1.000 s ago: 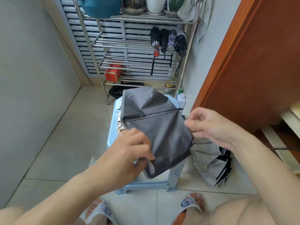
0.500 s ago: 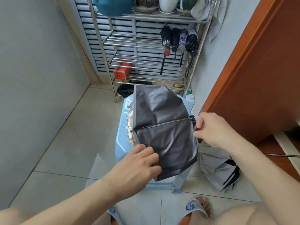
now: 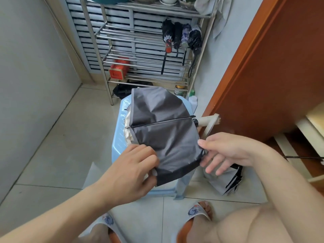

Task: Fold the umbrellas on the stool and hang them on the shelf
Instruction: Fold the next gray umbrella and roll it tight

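Note:
A dark grey umbrella (image 3: 163, 130) with a cream outer side lies spread over the light blue stool (image 3: 121, 135). Its cream handle (image 3: 209, 122) sticks out to the right. My left hand (image 3: 133, 165) pinches the near left edge of the grey canopy. My right hand (image 3: 226, 151) is at the canopy's right edge, thumb on top of the cloth and fingers spread below it. Several folded umbrellas (image 3: 181, 36) hang by their straps on the steel shelf (image 3: 105, 74) behind the stool.
A grey and black umbrella (image 3: 226, 181) lies collapsed on the floor right of the stool. A brown door (image 3: 263, 67) stands at the right. A red box (image 3: 119, 71) sits on the shelf, a dark bag (image 3: 122, 91) beneath it. My slippered feet (image 3: 199, 211) are at the bottom.
My right hand let go of the umbrella's handle end and moved down to the canopy's right edge, fingers now spread. The cream handle is uncovered. My left hand keeps its pinch.

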### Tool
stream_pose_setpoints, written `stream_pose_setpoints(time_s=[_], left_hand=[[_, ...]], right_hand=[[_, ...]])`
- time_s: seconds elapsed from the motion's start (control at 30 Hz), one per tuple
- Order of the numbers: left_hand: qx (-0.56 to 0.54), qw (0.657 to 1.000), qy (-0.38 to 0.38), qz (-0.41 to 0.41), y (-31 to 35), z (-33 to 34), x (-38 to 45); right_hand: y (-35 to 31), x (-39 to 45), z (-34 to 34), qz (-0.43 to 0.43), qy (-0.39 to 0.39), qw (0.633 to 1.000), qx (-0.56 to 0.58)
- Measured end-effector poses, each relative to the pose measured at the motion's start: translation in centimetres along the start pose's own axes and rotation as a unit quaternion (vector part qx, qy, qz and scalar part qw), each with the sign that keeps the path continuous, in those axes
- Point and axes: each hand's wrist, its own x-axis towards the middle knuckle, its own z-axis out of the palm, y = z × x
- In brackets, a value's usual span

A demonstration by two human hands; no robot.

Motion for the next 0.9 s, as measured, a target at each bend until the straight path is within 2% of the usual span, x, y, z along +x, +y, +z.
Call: stream_pose_setpoints(time_s=[0.17,0.23,0.33,0.43,0.5,0.57,0.67,0.73,0.8,0.83,0.9], left_hand=[[0.008,1.000,-0.001,0.007,0.4,-0.2,0.2],[0.025,0.999,-0.008,0.026,0.5,-0.1,0.3],[0.057,0.997,-0.031,0.051,0.4,0.1,0.2],[0.084,0.992,-0.059,0.072,0.6,0.2,0.1],[0.104,0.988,-0.071,0.091,0.8,0.5,0.0],[0.124,0.983,-0.097,0.098,0.9,1.0,-0.2],[0.137,0.979,-0.115,0.096,0.6,1.4,-0.4],[0.089,0.991,-0.067,0.074,0.6,0.6,-0.3],[0.006,0.999,0.047,-0.006,1.0,-0.6,-0.1],[-0.045,0.989,0.117,-0.084,1.2,-1.3,0.1],[-0.141,0.923,0.229,-0.276,0.9,-2.3,0.4]], right_hand=[[1.4,0.1,-0.4,-0.078,-0.036,0.981,0.175],[1.9,0.4,-0.6,-0.102,-0.021,0.978,0.183],[2.7,1.0,-0.6,-0.102,0.029,0.993,0.056],[2.7,1.9,-0.1,-0.073,0.108,0.990,-0.044],[1.6,2.3,0.1,-0.081,0.206,0.968,-0.122],[-0.2,2.6,0.3,-0.128,0.315,0.924,-0.173],[-3.0,3.6,0.7,-0.233,0.355,0.890,-0.166],[-4.5,5.1,0.8,-0.253,0.351,0.882,-0.186],[-5.8,6.4,0.8,-0.239,0.332,0.895,-0.179],[-6.2,6.9,0.7,-0.235,0.324,0.902,-0.164],[-6.6,7.5,0.9,-0.234,0.314,0.908,-0.150]])
